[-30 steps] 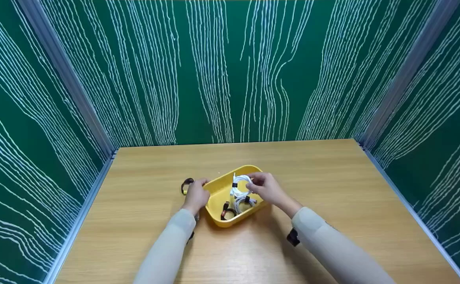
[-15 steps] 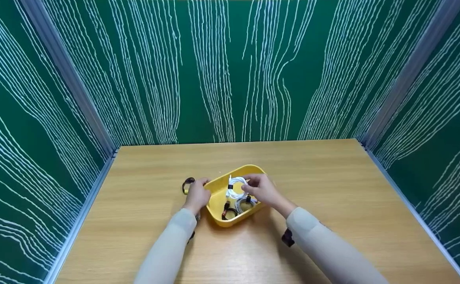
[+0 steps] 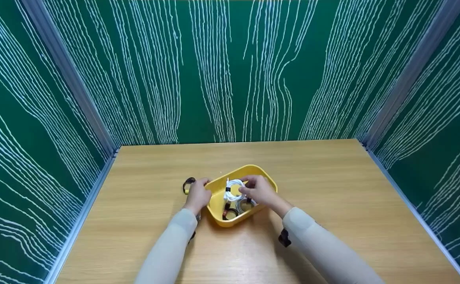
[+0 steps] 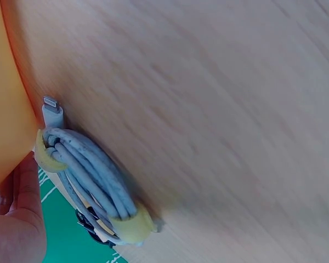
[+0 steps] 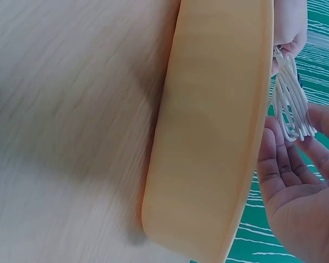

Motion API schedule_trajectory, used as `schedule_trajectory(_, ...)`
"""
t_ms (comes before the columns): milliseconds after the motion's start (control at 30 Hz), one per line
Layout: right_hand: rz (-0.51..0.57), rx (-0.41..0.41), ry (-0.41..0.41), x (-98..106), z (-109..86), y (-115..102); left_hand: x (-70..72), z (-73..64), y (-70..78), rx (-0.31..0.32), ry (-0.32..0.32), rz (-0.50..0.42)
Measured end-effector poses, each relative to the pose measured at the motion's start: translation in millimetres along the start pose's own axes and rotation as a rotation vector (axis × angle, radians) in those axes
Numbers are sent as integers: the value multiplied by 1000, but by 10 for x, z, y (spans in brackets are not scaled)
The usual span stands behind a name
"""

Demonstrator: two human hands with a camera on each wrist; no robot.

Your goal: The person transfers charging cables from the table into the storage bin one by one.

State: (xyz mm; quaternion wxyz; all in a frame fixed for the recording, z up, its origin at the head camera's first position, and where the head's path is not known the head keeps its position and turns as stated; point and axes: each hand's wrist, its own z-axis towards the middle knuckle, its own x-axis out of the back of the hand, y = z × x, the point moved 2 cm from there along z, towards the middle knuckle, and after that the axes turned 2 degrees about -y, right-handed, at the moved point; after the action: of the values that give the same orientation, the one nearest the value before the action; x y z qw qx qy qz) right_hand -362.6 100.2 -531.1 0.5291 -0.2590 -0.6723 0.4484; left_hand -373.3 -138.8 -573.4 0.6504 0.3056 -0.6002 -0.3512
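Observation:
A yellow plastic bin point(image 3: 250, 171) sits at an angle on the table. My left hand point(image 3: 197, 196) grips its left end at the rim. With thumb and fingers, my right hand point(image 3: 260, 190) pinches a coiled white cable point(image 3: 227, 194), tied with a black strap, over the bin; the same white coil point(image 5: 291, 101) shows by the fingertips in the right wrist view. Beneath it in the bin lie a grey-white coiled cable point(image 3: 240, 208) and a black coiled cable point(image 3: 224, 216) with a reddish part.
On the table outside the bin, near my left hand, lies a pale coiled cable point(image 4: 93, 170) with yellow ties and a Lightning-type plug. A black coil point(image 3: 184, 184) lies beyond it. Green walls with white lines point(image 3: 210, 71) enclose the wooden table point(image 3: 143, 169).
My right hand has moved slightly left over the bin with the white cable, which now hangs nearer the bin's middle. My left hand has kept its hold on the bin.

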Motion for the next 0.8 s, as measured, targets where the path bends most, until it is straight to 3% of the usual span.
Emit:
schedule_trajectory(133, 5, -9, -1, -27, 15, 8, 2, -1, 0, -6, -1, 6)
schedule_trajectory(633, -9, -59, -33, -157, 52, -12, 9, -12, 21, 96, -40, -63)
schedule_trajectory(800, -8, -97, -41, -190, 60, -6, 12, -10, 25, 78, -38, -41)
